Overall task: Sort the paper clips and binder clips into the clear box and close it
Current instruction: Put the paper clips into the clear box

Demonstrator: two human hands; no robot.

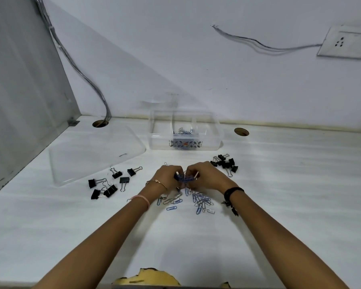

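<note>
My left hand (pixel 167 177) and right hand (pixel 204 176) together pinch a bunch of blue paper clips (pixel 184 178), in front of the clear box (pixel 184 130).

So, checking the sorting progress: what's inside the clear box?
Blue paper clips lie in the clear box middle compartment; the side compartments look empty. The floral label covers the lower front.
</note>
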